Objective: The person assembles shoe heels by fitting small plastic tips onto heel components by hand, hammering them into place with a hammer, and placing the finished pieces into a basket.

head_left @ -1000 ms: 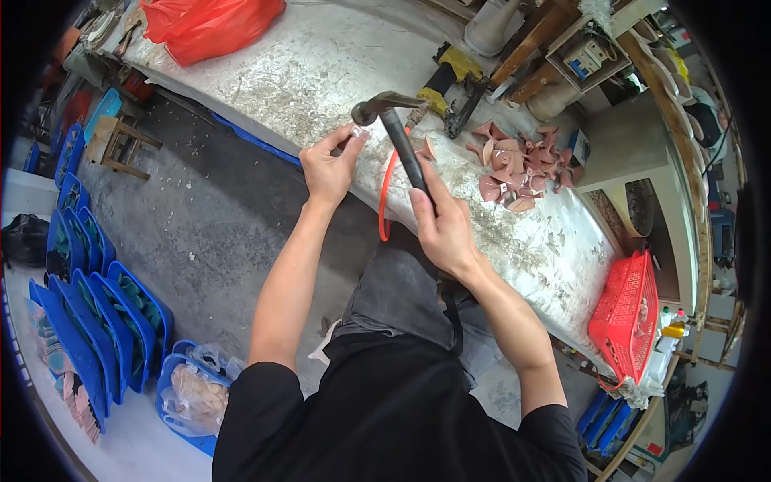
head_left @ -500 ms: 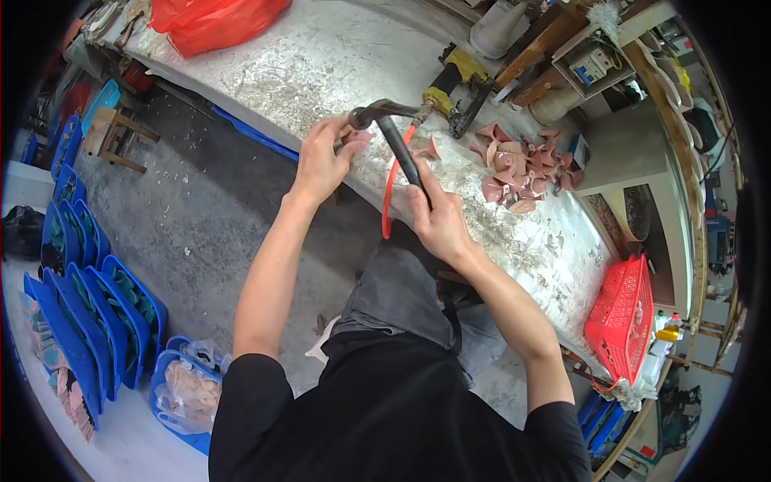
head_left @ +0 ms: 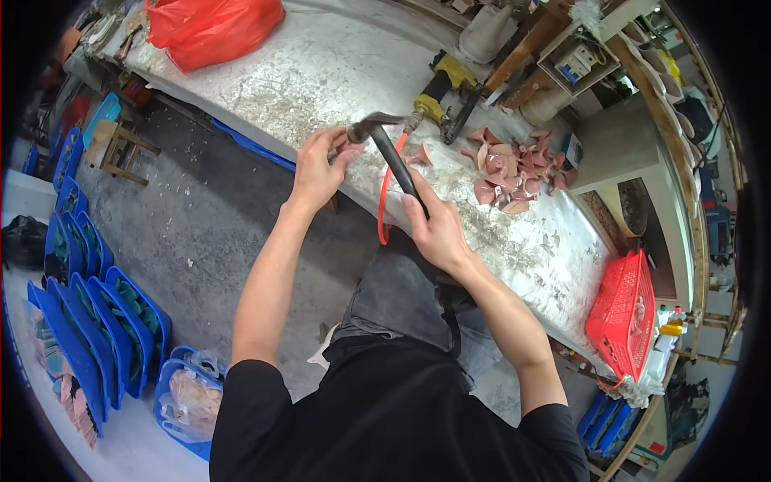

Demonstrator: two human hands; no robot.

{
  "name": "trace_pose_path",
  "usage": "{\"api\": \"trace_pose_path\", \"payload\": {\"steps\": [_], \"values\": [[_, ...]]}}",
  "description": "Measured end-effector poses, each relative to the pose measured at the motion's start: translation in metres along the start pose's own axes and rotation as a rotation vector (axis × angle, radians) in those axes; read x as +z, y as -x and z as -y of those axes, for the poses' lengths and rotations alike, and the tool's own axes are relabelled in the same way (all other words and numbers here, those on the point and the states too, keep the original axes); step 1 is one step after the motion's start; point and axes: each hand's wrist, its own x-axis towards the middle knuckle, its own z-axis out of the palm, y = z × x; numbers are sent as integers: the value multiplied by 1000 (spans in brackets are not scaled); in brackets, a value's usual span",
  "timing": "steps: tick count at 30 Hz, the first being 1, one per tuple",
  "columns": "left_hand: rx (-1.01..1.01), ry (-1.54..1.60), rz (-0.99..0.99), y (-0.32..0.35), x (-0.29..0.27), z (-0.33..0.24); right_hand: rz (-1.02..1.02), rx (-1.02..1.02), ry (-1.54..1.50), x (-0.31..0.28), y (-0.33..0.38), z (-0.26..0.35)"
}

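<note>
My right hand (head_left: 439, 230) is wrapped round the black handle of a claw hammer (head_left: 393, 163). The hammer's metal head is up at the left, close by the fingertips of my left hand (head_left: 316, 170). Those fingers are pinched together above the bench's near edge; what they hold, if anything, is too small to make out. Just right of the hammer, a single curved pink piece (head_left: 419, 156) lies on the bench. A red hose (head_left: 382, 210) passes behind the hammer and hangs over the edge.
A yellow and black nail gun (head_left: 443, 90) lies on the worn bench (head_left: 277, 92). To its right is a heap of pink pieces (head_left: 514, 170). A red bag (head_left: 213, 32) sits far left, a red basket (head_left: 622, 317) at the right end. Blue bins (head_left: 96, 337) and a wooden stool (head_left: 120, 149) stand left.
The hammer head has dropped slightly and tilted beside my left fingertips. Both hands keep their grips. The whole view has shifted a little.
</note>
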Motion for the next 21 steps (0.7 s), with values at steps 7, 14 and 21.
{"api": "trace_pose_path", "payload": {"steps": [7, 14, 21], "values": [[446, -254, -55, -5, -1, -9, -416, 35, 30, -40, 125, -111], [1121, -233, -130, 2, 6, -136, -645, 123, 363, -137, 224, -163], [1308, 29, 81, 19, 83, -196, -620, 7, 702, -176, 266, -198]]}}
